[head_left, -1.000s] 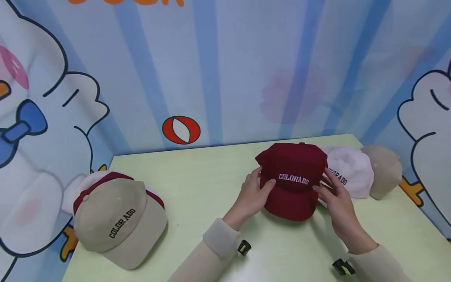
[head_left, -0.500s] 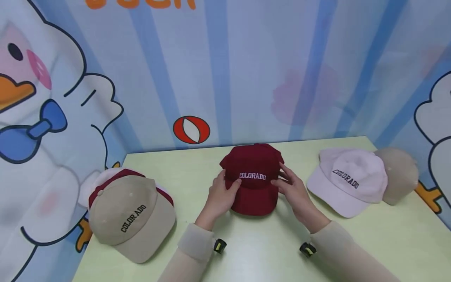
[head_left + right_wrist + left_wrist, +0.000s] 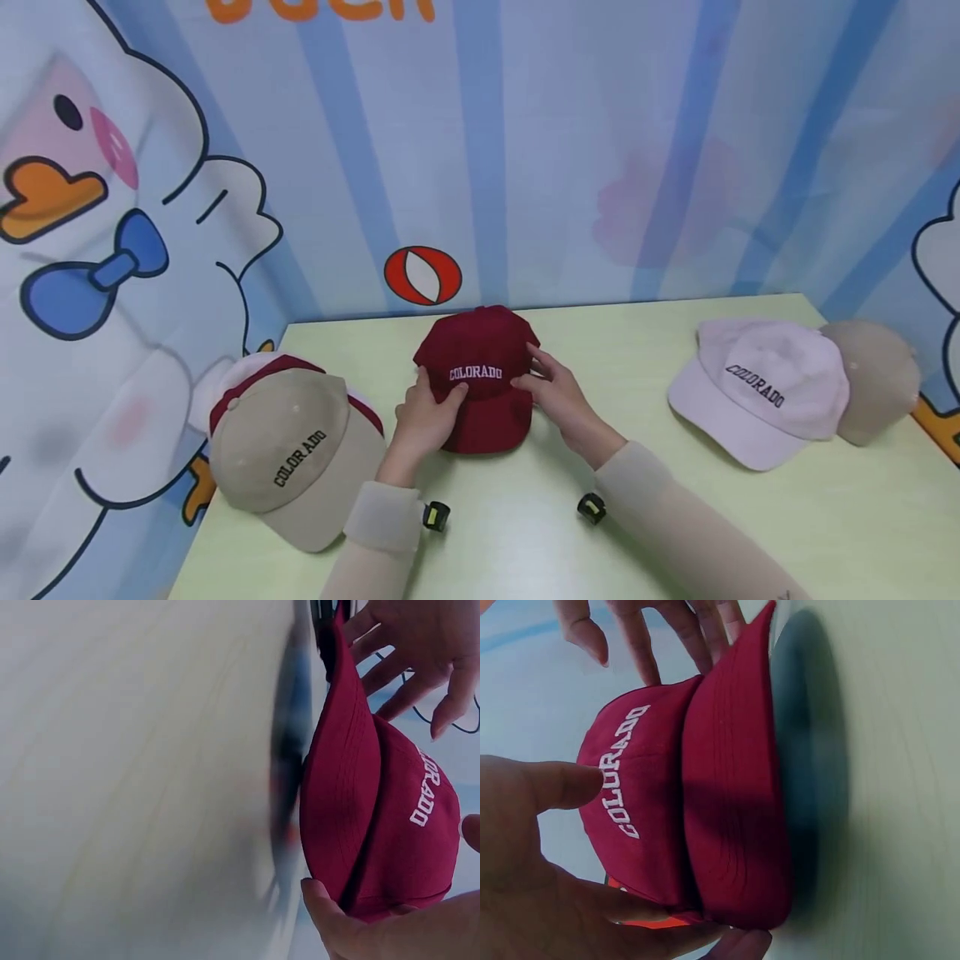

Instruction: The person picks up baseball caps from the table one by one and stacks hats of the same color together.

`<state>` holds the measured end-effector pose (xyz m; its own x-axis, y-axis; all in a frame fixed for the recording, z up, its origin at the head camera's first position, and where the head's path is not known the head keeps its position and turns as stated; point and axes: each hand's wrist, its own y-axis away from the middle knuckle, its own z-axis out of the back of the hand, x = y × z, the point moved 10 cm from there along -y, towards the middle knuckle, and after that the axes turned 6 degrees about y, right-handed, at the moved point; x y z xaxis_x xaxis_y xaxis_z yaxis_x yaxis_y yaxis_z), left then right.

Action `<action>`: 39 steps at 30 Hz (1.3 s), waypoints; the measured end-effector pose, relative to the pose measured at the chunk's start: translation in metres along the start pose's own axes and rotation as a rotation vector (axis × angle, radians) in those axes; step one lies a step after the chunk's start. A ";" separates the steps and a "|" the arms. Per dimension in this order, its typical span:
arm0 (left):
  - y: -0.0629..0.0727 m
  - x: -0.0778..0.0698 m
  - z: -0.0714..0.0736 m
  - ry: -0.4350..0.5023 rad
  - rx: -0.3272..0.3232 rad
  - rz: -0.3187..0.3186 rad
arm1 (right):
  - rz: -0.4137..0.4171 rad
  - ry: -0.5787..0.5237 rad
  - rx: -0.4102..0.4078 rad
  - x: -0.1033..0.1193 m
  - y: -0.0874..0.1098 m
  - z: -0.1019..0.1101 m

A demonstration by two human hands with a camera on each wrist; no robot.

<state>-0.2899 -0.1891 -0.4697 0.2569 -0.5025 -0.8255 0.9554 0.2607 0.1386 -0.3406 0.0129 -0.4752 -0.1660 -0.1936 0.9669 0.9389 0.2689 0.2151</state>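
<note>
maroon cap: just right of the stacked beige cap | grip: left hand and right hand pinch its opposite sides | handling, judged: light, soft crown, stiffer brim, not fragile; hold near crown-brim seam | matte cloth, domed crown, curved stitched brim, white lettering

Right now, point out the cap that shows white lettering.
It is the maroon cap held between the left hand and right hand. The tan cap at left and the pale pink cap at right show black lettering instead.
</note>
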 end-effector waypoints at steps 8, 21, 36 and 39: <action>0.000 0.009 0.014 -0.093 -0.026 0.042 | -0.023 -0.020 0.039 -0.003 -0.015 -0.028; -0.002 0.017 0.013 -0.110 -0.039 0.064 | -0.028 0.030 0.109 -0.006 -0.024 -0.047; 0.005 -0.011 0.023 -0.070 -0.108 -0.041 | -0.007 0.044 0.112 -0.003 -0.021 -0.041; 0.009 -0.022 0.024 -0.058 -0.140 -0.082 | -0.008 0.046 0.102 -0.004 -0.017 -0.036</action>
<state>-0.2831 -0.1955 -0.4365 0.1906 -0.5728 -0.7972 0.9449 0.3272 -0.0091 -0.3454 -0.0248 -0.4878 -0.1573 -0.2391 0.9582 0.9016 0.3611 0.2381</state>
